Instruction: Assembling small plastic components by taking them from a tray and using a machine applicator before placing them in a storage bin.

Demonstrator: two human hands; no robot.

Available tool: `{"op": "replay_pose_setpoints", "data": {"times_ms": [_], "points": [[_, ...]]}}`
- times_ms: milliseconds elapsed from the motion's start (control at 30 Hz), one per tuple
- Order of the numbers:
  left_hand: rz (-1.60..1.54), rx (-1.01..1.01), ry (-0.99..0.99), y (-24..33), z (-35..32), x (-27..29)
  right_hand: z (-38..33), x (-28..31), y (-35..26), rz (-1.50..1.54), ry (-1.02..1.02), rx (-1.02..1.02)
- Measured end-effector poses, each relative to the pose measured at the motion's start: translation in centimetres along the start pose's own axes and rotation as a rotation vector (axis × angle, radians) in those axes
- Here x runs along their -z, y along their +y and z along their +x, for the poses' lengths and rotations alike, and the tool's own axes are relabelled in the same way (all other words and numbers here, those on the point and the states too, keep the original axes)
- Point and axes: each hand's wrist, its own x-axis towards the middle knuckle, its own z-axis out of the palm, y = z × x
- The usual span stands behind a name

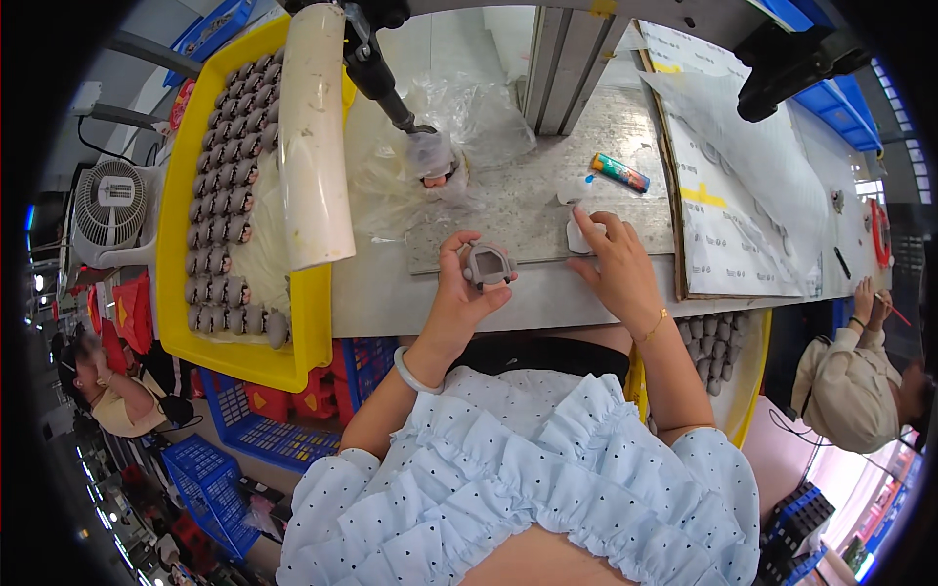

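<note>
Grey hollow piece, hand-held, with loose white piece alongside

Item: one small grey piece (pixel 490 264), rounded, with a squarish recess facing up. Location: in the left hand (pixel 457 301), above the near edge of the table (pixel 391 293).

Left grip: clamped on the grey piece, thumb and fingers at its rim. Right grip: thumb and index finger of the right hand (pixel 622 272) apart, at a white piece (pixel 578 235) on the metal plate (pixel 440 246); whether they pinch it or only touch it cannot be told.

Handling, as judged: grey piece light, probably firm with slight give, matte and unlikely to slip; best held by the outer walls, clear of the recess. White piece thin and light, easily creased; best taken by an edge.

Adjacent: printed tube (pixel 620 173) beyond the right hand; yellow tray (pixel 315 327) with rows of grey-topped pieces, to the left.

Obscured: underside of the grey piece, behind fingers; part of the white piece, under the right hand; some tray rows, behind a pale cylinder (pixel 315 146). Depth of the recess: unclear. Second yellow tray, lower right: partly covered by the right forearm.
</note>
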Motion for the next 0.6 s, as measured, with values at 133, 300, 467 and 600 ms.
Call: {"op": "replay_pose_setpoints", "data": {"times_ms": [133, 300, 467, 600], "points": [[0.005, 0.019, -0.006, -0.3, 0.3, -0.1, -0.2, -0.9, 1.4, 0.039, -0.008, 0.061], [0.06, 0.06, -0.038, -0.4, 0.6, -0.2, -0.3, -0.9, 0.9, 0.108, 0.03, 0.025], [0.066, 0.043, -0.052, -0.5, 0.7, -0.2, -0.1, -1.5, 1.3, 0.127, 0.057, 0.055], [0.115, 0.038, -0.088, -0.9, 1.0, -0.8, -0.5, -2.3, 0.5, 0.163, 0.152, 0.075]]}}
